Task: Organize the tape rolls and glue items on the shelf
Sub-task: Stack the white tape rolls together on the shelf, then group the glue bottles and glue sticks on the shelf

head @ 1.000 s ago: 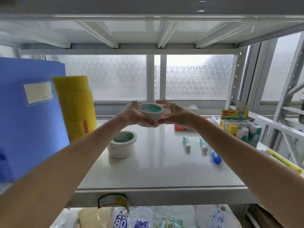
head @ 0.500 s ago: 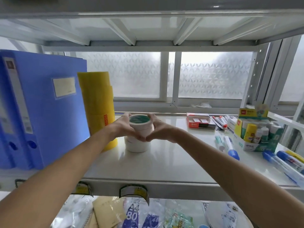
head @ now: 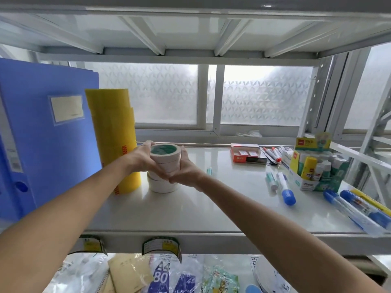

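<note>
left hand (head: pixel 138 160): curled round stacked white tape rolls with green core (head: pixel 167 160).
right hand (head: pixel 187 172): same grip, opposite side.
advice: centre over white base roll (head: pixel 161 187), lower level.

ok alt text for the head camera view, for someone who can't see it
A person's left hand and right hand grip a stack of white tape rolls over another white tape roll on a glossy white metal shelf. A tall yellow tape stack and blue plastic binder stand to their left; a cardboard box of glue sticks sits right.
</note>
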